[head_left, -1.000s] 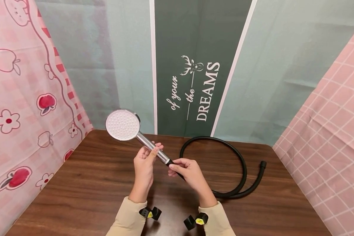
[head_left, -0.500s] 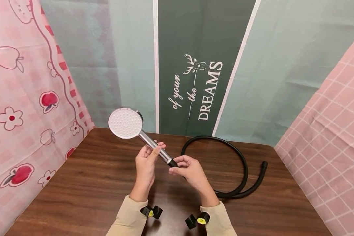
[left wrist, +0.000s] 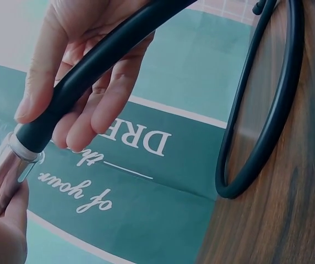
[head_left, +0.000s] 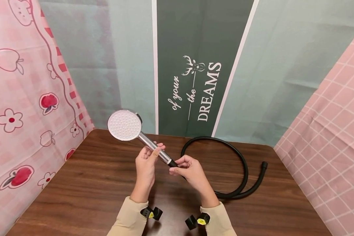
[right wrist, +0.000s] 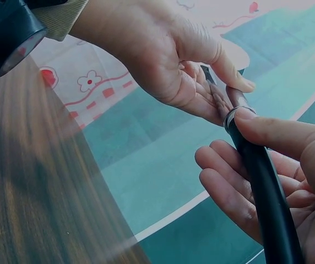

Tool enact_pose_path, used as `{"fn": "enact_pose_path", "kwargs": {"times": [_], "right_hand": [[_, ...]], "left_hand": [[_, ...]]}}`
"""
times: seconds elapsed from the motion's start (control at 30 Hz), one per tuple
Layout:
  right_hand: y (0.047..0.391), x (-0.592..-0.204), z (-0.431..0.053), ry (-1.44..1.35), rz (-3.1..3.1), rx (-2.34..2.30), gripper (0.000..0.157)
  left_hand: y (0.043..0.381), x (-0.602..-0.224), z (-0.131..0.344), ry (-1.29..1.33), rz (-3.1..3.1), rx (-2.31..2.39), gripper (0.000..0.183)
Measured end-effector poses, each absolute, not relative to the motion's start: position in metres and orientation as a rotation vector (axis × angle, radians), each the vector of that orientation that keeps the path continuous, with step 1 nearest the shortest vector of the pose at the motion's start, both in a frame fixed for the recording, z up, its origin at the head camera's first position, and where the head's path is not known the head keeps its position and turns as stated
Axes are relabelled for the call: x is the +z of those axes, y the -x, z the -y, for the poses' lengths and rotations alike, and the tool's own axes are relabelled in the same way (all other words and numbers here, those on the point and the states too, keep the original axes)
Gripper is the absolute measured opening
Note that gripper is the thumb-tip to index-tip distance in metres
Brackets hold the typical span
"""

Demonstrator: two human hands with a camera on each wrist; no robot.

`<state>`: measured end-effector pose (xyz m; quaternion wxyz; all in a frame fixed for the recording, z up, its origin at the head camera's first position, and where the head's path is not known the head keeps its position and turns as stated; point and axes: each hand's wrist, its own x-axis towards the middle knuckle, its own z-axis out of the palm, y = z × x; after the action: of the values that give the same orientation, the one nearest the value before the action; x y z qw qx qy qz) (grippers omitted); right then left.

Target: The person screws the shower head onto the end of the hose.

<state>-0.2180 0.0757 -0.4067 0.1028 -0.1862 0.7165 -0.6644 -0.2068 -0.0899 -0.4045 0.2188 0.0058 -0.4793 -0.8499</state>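
Observation:
A chrome shower head (head_left: pixel 125 125) with a white nozzle face is held up over the table, tilted with its face toward the upper left. My left hand (head_left: pixel 146 164) grips its handle, thumb on top. At the handle's lower end, past a white ring, sits the black end fitting of a hose (left wrist: pixel 86 74). My right hand (head_left: pixel 190 170) pinches that fitting between thumb and fingers. In the right wrist view the fitting meets the handle's end with the left hand (right wrist: pixel 163 60) close by. Whether the joint is fully tight I cannot tell.
The rest of the black hose loops over the wooden table (head_left: pixel 85 183) at the right, its free end (head_left: pixel 264 165) pointing up and away. A green printed cloth (head_left: pixel 194 32) hangs behind, and pink patterned cloths flank both sides. Small black cameras (head_left: pixel 151 213) sit on the wrists.
The fingers of the right hand have shifted slightly on the hose fitting, exposing more of its black end. The left hand keeps its grip, and the shower head stays nearly in place.

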Motion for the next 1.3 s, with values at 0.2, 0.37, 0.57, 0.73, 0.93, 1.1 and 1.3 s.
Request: {"fn": "enact_pose_path", "kwargs": {"times": [0.2, 0.37, 0.57, 0.73, 0.93, 1.1, 1.3], "right_hand": [[0.2171, -0.4057, -0.0760, 0.523, -2.119, -1.968, 0.032], [0.2171, -0.4040, -0.0754, 0.526, -2.119, -1.979, 0.032], [0.2173, -0.4034, -0.0761, 0.514, -2.138, -1.968, 0.031], [0.2181, -0.4042, -0.0764, 0.501, -2.151, -1.958, 0.030], [0.2193, -0.4035, -0.0774, 0.506, -2.155, -1.972, 0.030], [0.2180, -0.4049, -0.0779, 0.528, -2.122, -1.983, 0.031], [0.2186, -0.4059, -0.0775, 0.534, -2.127, -1.992, 0.030]], "left_hand": [[0.2057, -0.4037, 0.0889, -0.025, 1.332, -2.354, 0.019], [0.2064, -0.4025, 0.0889, -0.032, 1.332, -2.351, 0.023], [0.2079, -0.4029, 0.0885, -0.027, 1.321, -2.357, 0.024], [0.2085, -0.4038, 0.0884, -0.036, 1.326, -2.355, 0.019], [0.2081, -0.4027, 0.0869, -0.029, 1.327, -2.347, 0.021], [0.2057, -0.4047, 0.0858, -0.054, 1.327, -2.342, 0.022], [0.2070, -0.4050, 0.0865, -0.039, 1.318, -2.358, 0.024]]}}
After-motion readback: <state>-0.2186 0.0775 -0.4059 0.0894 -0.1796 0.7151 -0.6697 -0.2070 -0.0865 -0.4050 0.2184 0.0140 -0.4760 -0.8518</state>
